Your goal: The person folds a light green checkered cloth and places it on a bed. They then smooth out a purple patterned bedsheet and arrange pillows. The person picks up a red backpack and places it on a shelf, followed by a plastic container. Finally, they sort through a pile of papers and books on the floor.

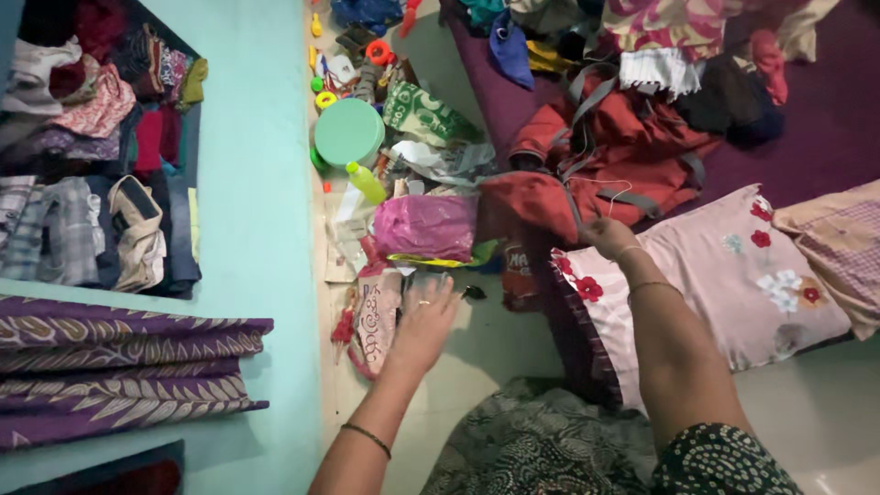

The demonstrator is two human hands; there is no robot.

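Pink bag [426, 226]: thin plastic, crinkled, glossy. Red bag [605, 160]: matt woven cloth, grey webbing straps. Floral pillow [724, 275]: soft printed cotton, matt. Green lid [348, 131] and yellow-green bottle [367, 181]: smooth plastic. Floor [486, 339]: smooth, pale, slightly shiny. Wrist bangles [642, 270]: thin bright metal.

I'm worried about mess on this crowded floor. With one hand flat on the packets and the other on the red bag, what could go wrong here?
1. The left hand presses on a clear packet beside the pink plastic bag; leaning harder might crush or slide them.
2. The right hand grips the red bag; tugging it could sweep the green-capped bottle or the loose packets over.
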